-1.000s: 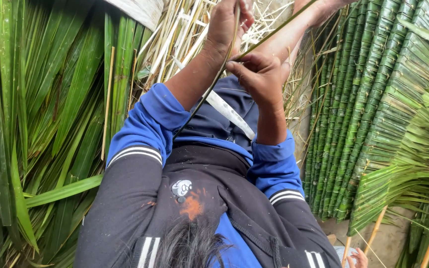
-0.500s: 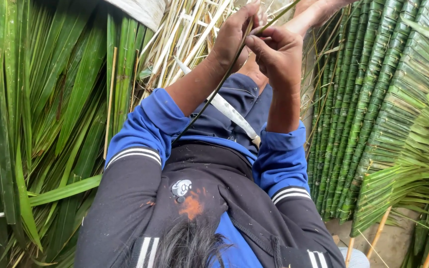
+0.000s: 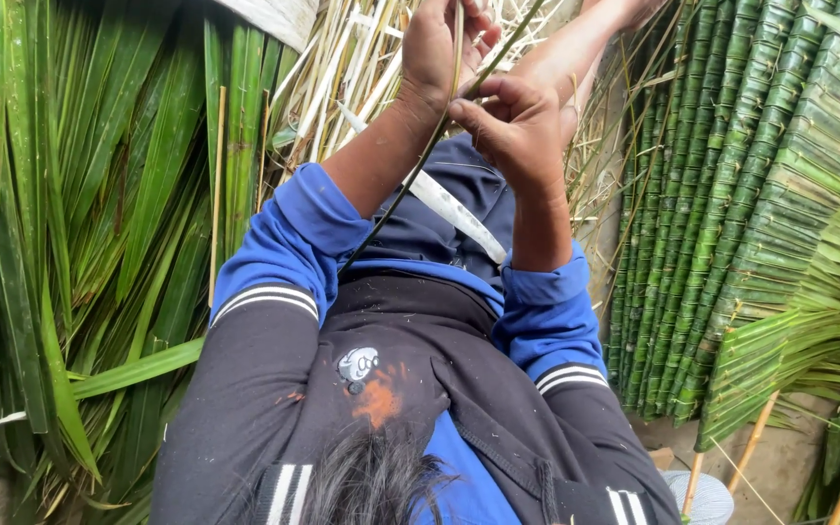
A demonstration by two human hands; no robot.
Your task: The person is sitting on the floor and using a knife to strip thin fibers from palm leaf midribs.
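Left hand (image 3: 439, 44) and right hand (image 3: 517, 126) pinch a thin green leaf strip (image 3: 410, 175) above piled palm leaves (image 3: 80, 214).

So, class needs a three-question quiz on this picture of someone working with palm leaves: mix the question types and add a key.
1. True or false: both the left hand and the right hand grip the thin green leaf strip.
2. Multiple choice: the stacks of folded woven leaf panels lie A) on the person's right, B) on the person's left, C) on the lap.
3. Fill in: the long loose green leaves are heaped on the person's ____ side.

Key: 1 true; 2 A; 3 left.
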